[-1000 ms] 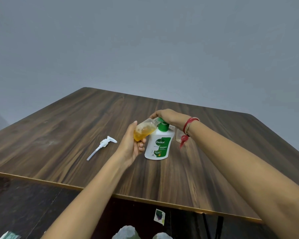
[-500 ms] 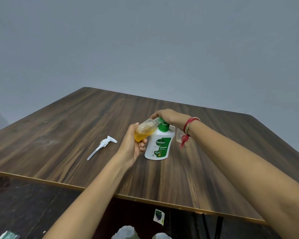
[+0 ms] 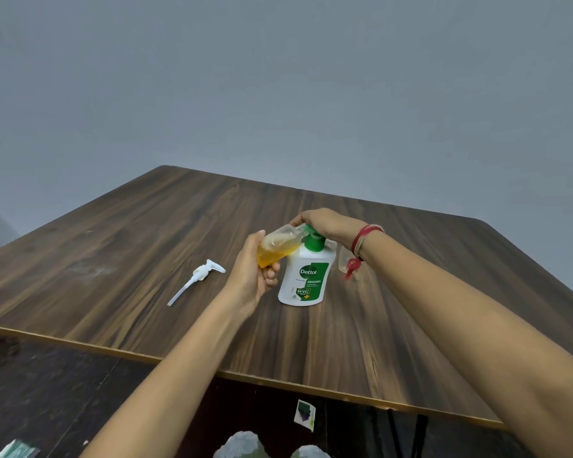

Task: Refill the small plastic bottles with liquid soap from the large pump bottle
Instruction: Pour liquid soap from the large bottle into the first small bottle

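A white Dettol pump bottle (image 3: 306,279) with a green collar stands upright on the wooden table (image 3: 139,246). My right hand (image 3: 328,223) is closed over its pump head from above and hides the nozzle. My left hand (image 3: 250,276) holds a small clear plastic bottle (image 3: 278,247), about half full of orange liquid soap. That bottle is tilted, and its open neck points at the green pump top under my right fingers. A second small clear bottle (image 3: 343,261) stands just right of the large one, partly hidden behind my right wrist and its red thread band.
A loose white pump with a dip tube (image 3: 201,276) lies on the table to the left of my left hand. The table's near edge runs across below my forearms. Beneath it are a dark floor, a small printed paper (image 3: 304,414) and some pale objects.
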`<action>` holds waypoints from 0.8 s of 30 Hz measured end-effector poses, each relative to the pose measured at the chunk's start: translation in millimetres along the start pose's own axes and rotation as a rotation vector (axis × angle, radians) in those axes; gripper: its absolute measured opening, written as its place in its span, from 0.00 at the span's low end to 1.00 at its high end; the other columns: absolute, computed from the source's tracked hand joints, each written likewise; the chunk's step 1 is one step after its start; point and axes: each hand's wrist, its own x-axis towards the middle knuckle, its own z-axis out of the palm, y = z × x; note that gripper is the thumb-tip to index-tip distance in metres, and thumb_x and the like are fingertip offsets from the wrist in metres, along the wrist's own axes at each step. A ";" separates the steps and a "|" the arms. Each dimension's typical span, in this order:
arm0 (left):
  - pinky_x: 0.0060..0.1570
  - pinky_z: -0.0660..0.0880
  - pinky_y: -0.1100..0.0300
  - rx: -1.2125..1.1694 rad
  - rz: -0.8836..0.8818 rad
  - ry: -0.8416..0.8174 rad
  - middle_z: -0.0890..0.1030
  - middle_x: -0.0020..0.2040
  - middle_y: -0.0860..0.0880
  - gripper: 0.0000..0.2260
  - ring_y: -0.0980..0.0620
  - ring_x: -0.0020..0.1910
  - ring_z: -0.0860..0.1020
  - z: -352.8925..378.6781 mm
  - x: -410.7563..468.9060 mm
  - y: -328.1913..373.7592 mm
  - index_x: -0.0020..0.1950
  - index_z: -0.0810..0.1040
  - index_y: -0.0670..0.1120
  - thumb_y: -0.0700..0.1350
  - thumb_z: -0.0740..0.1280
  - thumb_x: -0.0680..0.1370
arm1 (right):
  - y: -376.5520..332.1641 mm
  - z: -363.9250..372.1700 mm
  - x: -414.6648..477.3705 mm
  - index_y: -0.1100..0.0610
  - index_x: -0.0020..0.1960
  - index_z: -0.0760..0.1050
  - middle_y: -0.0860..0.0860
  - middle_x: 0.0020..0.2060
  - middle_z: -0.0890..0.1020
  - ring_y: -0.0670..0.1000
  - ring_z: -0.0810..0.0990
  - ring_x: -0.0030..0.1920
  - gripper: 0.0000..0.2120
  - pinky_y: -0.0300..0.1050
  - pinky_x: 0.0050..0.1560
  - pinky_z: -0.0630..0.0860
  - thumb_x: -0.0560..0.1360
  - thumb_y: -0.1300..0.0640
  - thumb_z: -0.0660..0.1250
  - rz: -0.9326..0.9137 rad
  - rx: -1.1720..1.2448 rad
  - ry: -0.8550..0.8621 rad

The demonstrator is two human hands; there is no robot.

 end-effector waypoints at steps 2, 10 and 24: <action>0.22 0.62 0.66 0.001 -0.008 -0.008 0.69 0.25 0.49 0.16 0.57 0.21 0.63 -0.5 -0.4 -1.2 0.43 0.73 0.45 0.55 0.55 0.80 | 0.9 0.2 0.1 0.58 0.64 0.74 0.59 0.63 0.75 0.58 0.75 0.60 0.20 0.46 0.58 0.70 0.80 0.65 0.50 0.005 0.001 -0.004; 0.22 0.62 0.66 0.003 -0.008 -0.004 0.70 0.25 0.50 0.16 0.58 0.21 0.64 -2.0 1.6 -0.9 0.45 0.73 0.45 0.55 0.55 0.80 | -2.6 0.8 0.2 0.61 0.66 0.72 0.59 0.62 0.74 0.56 0.74 0.59 0.21 0.45 0.59 0.69 0.79 0.68 0.49 0.003 -0.031 -0.008; 0.22 0.63 0.66 0.013 -0.004 -0.005 0.70 0.25 0.49 0.16 0.57 0.21 0.64 -2.4 -0.8 0.8 0.44 0.74 0.44 0.55 0.55 0.80 | -4.2 -0.5 -2.8 0.62 0.64 0.74 0.61 0.63 0.75 0.58 0.75 0.59 0.19 0.45 0.58 0.70 0.80 0.66 0.49 0.014 -0.049 -0.007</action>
